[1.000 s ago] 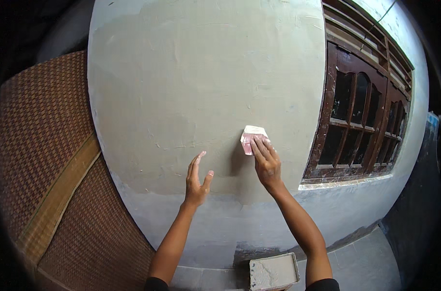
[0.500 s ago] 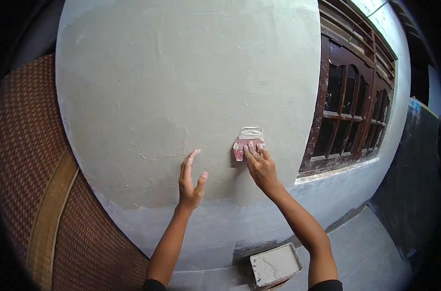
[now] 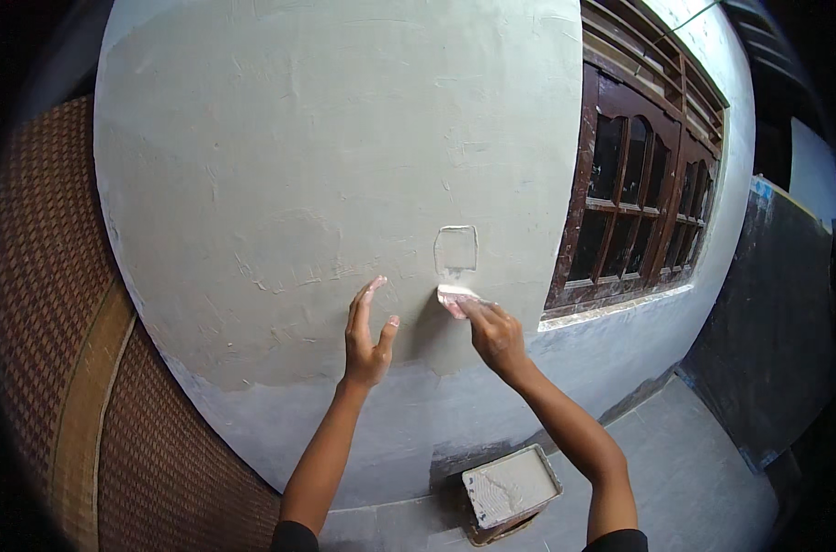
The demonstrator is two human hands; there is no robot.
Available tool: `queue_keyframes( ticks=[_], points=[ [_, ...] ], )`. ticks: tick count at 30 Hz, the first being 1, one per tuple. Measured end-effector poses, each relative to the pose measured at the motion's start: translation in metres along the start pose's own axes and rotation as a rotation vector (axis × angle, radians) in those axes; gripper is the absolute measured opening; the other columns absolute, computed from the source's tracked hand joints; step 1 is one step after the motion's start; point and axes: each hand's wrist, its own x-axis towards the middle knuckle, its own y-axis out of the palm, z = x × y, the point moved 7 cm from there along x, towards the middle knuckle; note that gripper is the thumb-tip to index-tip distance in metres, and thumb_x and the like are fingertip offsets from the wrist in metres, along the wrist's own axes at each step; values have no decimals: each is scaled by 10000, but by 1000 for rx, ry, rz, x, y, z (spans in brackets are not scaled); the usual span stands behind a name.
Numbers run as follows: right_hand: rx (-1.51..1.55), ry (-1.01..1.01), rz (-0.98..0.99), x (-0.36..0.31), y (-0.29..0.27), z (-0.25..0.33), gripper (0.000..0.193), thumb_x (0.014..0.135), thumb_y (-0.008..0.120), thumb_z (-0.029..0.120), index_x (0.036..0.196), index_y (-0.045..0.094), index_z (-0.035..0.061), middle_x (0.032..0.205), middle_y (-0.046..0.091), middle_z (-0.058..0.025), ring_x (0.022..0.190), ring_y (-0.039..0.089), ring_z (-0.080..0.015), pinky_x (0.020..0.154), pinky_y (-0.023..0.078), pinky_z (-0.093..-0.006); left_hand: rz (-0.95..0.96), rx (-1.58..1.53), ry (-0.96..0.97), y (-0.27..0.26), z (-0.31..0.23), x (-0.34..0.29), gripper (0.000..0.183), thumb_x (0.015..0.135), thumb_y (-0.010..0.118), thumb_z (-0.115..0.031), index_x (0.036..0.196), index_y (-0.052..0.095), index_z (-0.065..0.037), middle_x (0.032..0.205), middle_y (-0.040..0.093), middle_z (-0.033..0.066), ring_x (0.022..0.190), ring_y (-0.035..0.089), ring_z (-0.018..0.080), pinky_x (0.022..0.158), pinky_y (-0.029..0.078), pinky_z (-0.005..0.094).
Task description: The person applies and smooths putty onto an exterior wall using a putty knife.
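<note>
My right hand (image 3: 498,337) grips a reddish putty scraper (image 3: 456,300) with whitish putty along its edge. The scraper is tilted close to the plastered wall (image 3: 326,166); whether it touches cannot be made out. Just above it, a squarish outline of raised putty (image 3: 457,248) marks the wall. My left hand (image 3: 367,333) is held up in front of the wall, fingers stretched and thumb apart, with nothing in it. Putty smears whiten its fingertips. Below, a rectangular container (image 3: 512,488) of pale putty sits low, near the foot of the wall.
A dark brown wooden window (image 3: 643,184) with a pale sill is set in the wall at right. Woven matting (image 3: 45,239) with a lighter band stands along the left. A large dark panel (image 3: 763,322) leans at the far right, above the grey floor (image 3: 652,478).
The scraper has come down and tipped away from lying flat on the wall, leaving a squarish putty outline above. My left hand has barely moved. The whole view has shifted slightly.
</note>
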Motion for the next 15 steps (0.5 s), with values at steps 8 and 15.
queue_keyframes(
  ticks=[8, 15],
  points=[
    [570, 468, -300, 52, -9, -43, 177, 867, 653, 88, 1008, 685, -13, 814, 709, -157, 647, 666, -195, 626, 508, -322, -20, 195, 56, 1, -3, 3, 560, 876, 569, -188, 1382, 429, 7, 1398, 455, 195, 1341, 392, 345, 1141, 276, 458],
    [552, 688, -353, 60, 19, -103, 242, 875, 694, 206, 917, 686, -33, 651, 611, -93, 578, 537, -129, 577, 437, -322, -35, 305, 85, -5, 5, 8, 597, 878, 571, -221, 1407, 404, -1, 1426, 429, 179, 1363, 363, 341, 1167, 206, 497]
  ],
)
